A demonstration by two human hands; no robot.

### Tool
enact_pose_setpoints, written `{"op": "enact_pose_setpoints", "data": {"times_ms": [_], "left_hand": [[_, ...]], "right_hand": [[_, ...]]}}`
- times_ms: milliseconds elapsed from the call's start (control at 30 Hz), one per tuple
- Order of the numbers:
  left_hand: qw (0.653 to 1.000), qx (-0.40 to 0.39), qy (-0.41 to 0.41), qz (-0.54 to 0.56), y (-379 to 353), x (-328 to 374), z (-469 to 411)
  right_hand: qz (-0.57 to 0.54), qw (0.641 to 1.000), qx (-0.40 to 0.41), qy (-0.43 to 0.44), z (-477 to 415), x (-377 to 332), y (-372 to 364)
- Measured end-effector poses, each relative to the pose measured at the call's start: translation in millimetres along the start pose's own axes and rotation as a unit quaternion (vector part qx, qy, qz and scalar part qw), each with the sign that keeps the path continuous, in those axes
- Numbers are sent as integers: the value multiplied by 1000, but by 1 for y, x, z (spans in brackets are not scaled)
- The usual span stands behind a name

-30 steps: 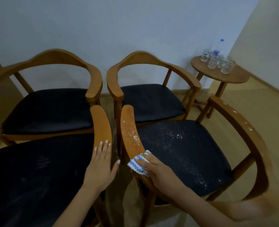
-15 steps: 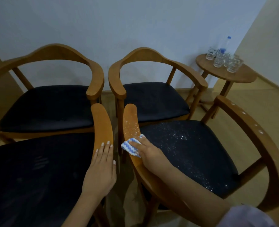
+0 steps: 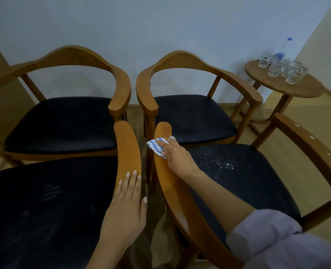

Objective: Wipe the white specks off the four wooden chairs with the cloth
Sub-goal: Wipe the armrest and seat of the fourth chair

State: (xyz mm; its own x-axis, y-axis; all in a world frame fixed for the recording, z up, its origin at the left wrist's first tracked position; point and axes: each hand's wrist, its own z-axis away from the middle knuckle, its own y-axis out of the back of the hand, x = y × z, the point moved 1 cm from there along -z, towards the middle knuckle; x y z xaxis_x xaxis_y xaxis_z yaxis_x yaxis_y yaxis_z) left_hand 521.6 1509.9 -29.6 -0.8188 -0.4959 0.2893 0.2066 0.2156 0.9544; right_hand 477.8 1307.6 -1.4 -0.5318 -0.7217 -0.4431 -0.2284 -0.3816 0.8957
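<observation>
Four wooden armchairs with dark seats stand in two rows. My right hand (image 3: 177,158) presses a blue-and-white cloth (image 3: 156,147) onto the left armrest (image 3: 163,131) of the near right chair, close to its far tip. White specks cover that chair's seat (image 3: 226,164) and dot its right armrest (image 3: 316,144). My left hand (image 3: 126,206) rests flat, fingers straight, on the right armrest (image 3: 126,146) of the near left chair. The far left chair (image 3: 63,121) and far right chair (image 3: 191,115) show no clear specks.
A small round wooden side table (image 3: 306,88) stands at the back right against the wall, carrying several glasses (image 3: 294,74) and a water bottle (image 3: 286,49). A narrow gap of wooden floor (image 3: 135,115) runs between the chairs.
My right hand has slid the cloth forward along the armrest toward its far tip, and the specks on that armrest are gone. My left hand stays on the neighbouring armrest.
</observation>
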Motion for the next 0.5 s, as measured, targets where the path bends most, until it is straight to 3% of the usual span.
{"op": "enact_pose_setpoints", "data": {"times_ms": [500], "left_hand": [[1000, 13, -3, 14, 3, 0, 2]], "right_hand": [[19, 997, 70, -2, -85, 13, -2]]}}
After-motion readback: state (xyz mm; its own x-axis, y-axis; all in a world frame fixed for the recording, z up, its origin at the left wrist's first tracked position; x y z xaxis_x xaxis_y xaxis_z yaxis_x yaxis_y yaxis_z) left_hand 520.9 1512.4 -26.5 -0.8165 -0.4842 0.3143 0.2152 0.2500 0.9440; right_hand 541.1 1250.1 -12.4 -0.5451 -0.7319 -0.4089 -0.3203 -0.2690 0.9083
